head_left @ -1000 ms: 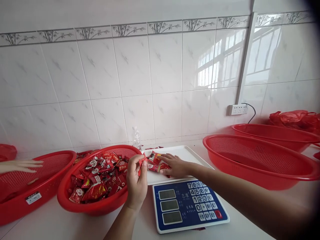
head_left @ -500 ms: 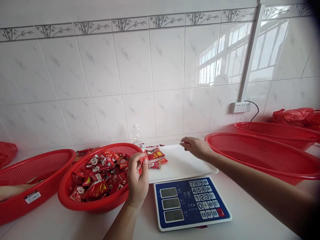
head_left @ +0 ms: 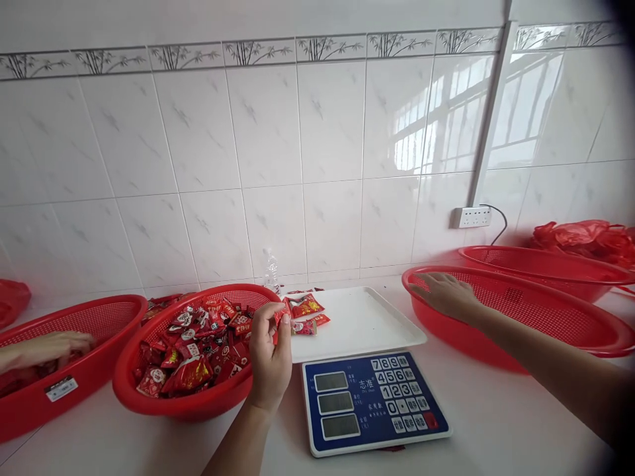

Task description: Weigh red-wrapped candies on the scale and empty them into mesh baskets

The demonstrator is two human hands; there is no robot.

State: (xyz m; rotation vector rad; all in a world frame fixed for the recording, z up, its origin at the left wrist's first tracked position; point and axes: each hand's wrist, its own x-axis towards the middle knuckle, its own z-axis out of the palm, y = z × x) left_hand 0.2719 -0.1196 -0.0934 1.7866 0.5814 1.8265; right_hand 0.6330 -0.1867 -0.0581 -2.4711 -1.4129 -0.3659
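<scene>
My left hand [head_left: 270, 354] is closed with a small red snack packet [head_left: 281, 311] pinched between thumb and fingers, near the left edge of the white tray [head_left: 367, 324]. Beside that hand, several red packets [head_left: 304, 305] lie on the tray. Directly left of it stands a red basket [head_left: 171, 410] heaped with red wrapped packets [head_left: 193, 373]. My right hand [head_left: 446, 296] is over the near rim of another red basket [head_left: 496, 354] on the right, fingers stretched out and apart, with nothing visible in them. In front of the tray is the blue keypad panel [head_left: 367, 403] of a scale.
At far left, another person's hand [head_left: 59, 350] reaches into a red basket [head_left: 106, 344]. A clear plastic bottle [head_left: 270, 270] stands by the tiled wall. Behind the right basket are another red basket [head_left: 540, 261] and red plastic bags [head_left: 585, 241]. A power strip [head_left: 471, 217] is on the wall.
My right hand has moved right, from above the tray to the right basket. My left hand keeps its packet in nearly the same place. The other person's hand has come farther into view.
</scene>
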